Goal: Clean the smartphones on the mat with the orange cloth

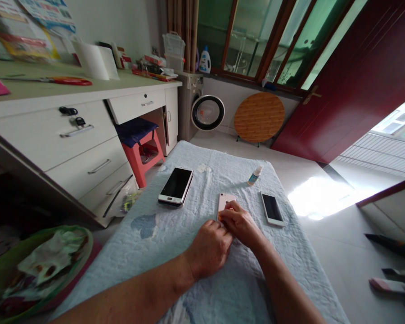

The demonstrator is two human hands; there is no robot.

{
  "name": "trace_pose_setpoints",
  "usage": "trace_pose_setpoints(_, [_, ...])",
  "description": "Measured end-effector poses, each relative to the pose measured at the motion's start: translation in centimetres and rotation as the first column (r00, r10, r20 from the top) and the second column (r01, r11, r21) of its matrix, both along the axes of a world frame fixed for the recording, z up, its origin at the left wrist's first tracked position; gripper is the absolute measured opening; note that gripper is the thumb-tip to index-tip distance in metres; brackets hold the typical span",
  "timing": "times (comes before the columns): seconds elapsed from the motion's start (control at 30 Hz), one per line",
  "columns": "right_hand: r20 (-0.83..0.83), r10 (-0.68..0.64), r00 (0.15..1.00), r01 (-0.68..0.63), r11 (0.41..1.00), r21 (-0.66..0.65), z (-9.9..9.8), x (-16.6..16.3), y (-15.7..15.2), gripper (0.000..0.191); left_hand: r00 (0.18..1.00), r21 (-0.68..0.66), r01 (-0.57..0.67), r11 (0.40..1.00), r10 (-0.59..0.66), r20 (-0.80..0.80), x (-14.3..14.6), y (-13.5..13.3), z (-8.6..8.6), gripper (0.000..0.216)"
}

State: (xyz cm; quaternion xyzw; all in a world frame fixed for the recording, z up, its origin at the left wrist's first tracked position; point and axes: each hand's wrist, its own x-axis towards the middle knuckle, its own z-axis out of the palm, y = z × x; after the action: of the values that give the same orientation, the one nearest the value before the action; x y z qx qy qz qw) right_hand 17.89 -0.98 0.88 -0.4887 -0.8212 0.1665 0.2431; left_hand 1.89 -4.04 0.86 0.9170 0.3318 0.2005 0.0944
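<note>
A rose-gold smartphone (pixel 223 200) lies back side up on the light-blue quilted cover, its camera end pointing away from me. My left hand (pixel 209 246) is closed around its near end, which the fingers hide. Just over the phone's back, my right hand (pixel 240 223) is bent into a pinch. A bit of something orange (pixel 220 216) shows at those fingertips, too small to name. To the left lies a larger white smartphone (pixel 176 185) with a dark screen. On the right are a slim white smartphone (pixel 272 209) and a small spray bottle (pixel 255 175).
The quilted cover (pixel 145 265) spreads under everything. A white desk (pixel 87 166) runs along the left, with a red stool (pixel 143 153) beneath. A green basket (pixel 84 238) of cloths stands at lower left. Farther back are a washing machine with its door open (pixel 208 112) and a round wooden tabletop (pixel 259 117).
</note>
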Motion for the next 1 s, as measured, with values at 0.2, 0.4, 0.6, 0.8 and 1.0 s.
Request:
trace_pose_setpoints(0.2, [0.029, -0.009, 1.000, 0.009, 1.000, 0.018, 0.4, 0.0, 0.0, 0.014, 1.000, -0.009, 0.009, 1.000, -0.009, -0.016, 0.0, 0.0, 0.1, 0.008])
trace_pose_setpoints(0.4, [0.020, -0.038, 0.999, 0.038, 0.999, -0.005, 0.3, -0.2, 0.0, 0.013, 0.999, -0.018, 0.002, 1.000, -0.003, -0.042, 0.0, -0.1, 0.4, 0.007])
trace_pose_setpoints(0.6, [-0.001, -0.091, 0.996, 0.091, 0.995, 0.051, -0.4, 0.0, 0.5, 0.021, 0.998, -0.017, 0.007, 1.000, -0.008, -0.061, 0.0, 0.0, 0.3, 0.004])
trace_pose_setpoints(0.8, [0.026, -0.193, 0.981, 0.192, 0.980, 0.054, -0.8, 1.0, 1.1, 0.026, 0.997, -0.015, 0.016, 1.000, -0.017, -0.071, 0.0, 0.0, 0.3, 0.005])
trace_pose_setpoints(1.0, [0.006, -0.354, 0.935, 0.352, 0.931, 0.094, -1.1, 1.7, 1.4, 0.025, 0.997, -0.028, 0.015, 0.999, -0.017, -0.082, 0.0, 0.0, 0.3, 0.007])
